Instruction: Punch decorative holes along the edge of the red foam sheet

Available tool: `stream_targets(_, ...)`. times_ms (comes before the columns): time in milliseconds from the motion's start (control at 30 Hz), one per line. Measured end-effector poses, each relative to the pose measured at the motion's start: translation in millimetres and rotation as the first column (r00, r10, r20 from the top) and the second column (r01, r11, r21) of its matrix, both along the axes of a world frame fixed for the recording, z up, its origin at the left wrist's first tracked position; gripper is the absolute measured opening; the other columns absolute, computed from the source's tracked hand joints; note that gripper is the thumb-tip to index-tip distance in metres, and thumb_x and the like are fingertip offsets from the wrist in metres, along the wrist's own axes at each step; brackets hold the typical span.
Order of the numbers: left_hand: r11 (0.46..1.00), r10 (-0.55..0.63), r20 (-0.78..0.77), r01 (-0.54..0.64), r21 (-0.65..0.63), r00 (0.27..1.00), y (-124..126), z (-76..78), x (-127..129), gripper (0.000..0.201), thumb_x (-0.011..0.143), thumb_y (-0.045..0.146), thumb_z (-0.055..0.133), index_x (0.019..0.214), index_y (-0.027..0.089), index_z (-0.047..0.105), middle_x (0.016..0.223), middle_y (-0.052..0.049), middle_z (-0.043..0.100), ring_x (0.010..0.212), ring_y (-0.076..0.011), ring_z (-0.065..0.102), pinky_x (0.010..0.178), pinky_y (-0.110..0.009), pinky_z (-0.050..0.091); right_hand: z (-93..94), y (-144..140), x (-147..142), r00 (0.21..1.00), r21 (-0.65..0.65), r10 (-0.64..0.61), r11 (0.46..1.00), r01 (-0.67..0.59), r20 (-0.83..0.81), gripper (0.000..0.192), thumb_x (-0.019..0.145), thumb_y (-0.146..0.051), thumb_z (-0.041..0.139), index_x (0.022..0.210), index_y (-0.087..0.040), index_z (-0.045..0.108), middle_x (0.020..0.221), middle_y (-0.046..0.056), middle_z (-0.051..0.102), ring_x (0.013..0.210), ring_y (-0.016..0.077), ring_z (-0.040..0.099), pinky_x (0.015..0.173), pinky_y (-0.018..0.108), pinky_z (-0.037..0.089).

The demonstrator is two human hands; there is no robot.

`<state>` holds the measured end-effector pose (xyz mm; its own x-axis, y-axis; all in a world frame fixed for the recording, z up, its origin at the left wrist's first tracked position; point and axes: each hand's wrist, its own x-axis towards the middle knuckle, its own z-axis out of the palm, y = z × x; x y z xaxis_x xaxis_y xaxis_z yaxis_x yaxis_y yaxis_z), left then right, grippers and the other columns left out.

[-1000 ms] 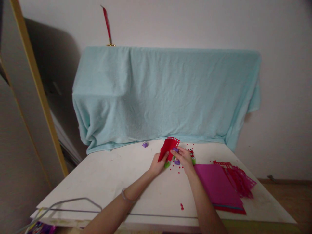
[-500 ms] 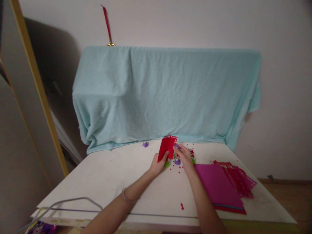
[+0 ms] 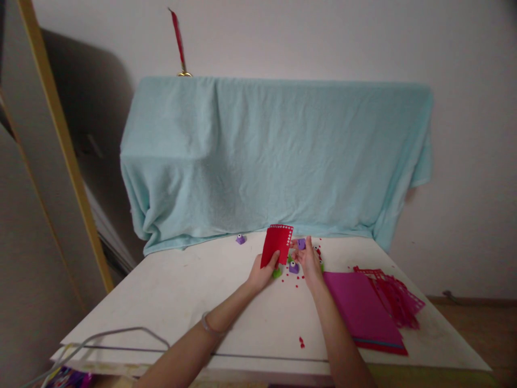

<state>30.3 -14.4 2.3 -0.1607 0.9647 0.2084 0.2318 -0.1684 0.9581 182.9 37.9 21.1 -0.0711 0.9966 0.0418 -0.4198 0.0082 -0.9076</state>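
Above white table (image 3: 181,302), grasping red sheet (image 3: 276,242), holed along 2 edges, in left hand (image 3: 262,273); holding purple punch (image 3: 301,244) in right hand (image 3: 310,266), fingers loosely spread, just right of red sheet; below, amid red dots (image 3: 297,286), eyed punch (image 3: 293,268); farther right, magenta sheet (image 3: 361,304).

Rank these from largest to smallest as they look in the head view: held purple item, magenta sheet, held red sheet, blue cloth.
1. blue cloth
2. magenta sheet
3. held red sheet
4. held purple item
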Motion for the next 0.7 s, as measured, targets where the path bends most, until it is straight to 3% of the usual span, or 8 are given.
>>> stream_targets(433, 1.0, -0.028, -0.028, 0.028, 0.013, 0.999, -3.3, 4.8, -0.5, 0.056, 0.086, 0.063, 0.044, 0.059, 0.016, 0.055, 0.054, -0.001, 0.054, 0.052, -0.0128, 0.048, 0.052, -0.024, 0.036, -2.8, 6.1, 0.7, 0.999, -0.001, 0.021, 1.0, -0.021, 0.029, 0.072, 0.07, -0.087, 0.038, 0.07, -0.019, 0.06, 0.055, 0.009, 0.063, 0.051, 0.0213, 0.061, 0.043, 0.029, 0.038)
stream_targets(700, 0.999, -0.03, -0.037, 0.031, 0.011, 0.999, -4.3, 6.4, -1.2, 0.056, 0.086, 0.063, 0.044, 0.059, 0.016, 0.056, 0.054, -0.001, 0.053, 0.052, -0.0127, 0.048, 0.052, -0.024, 0.035, -3.3, 6.4, 0.4, 1.0, -0.036, -0.002, 0.999, 0.003, 0.019, 0.069, 0.072, -0.084, 0.04, 0.068, -0.018, 0.061, 0.049, 0.006, 0.059, 0.043, 0.0171, 0.055, 0.04, 0.027, 0.033)
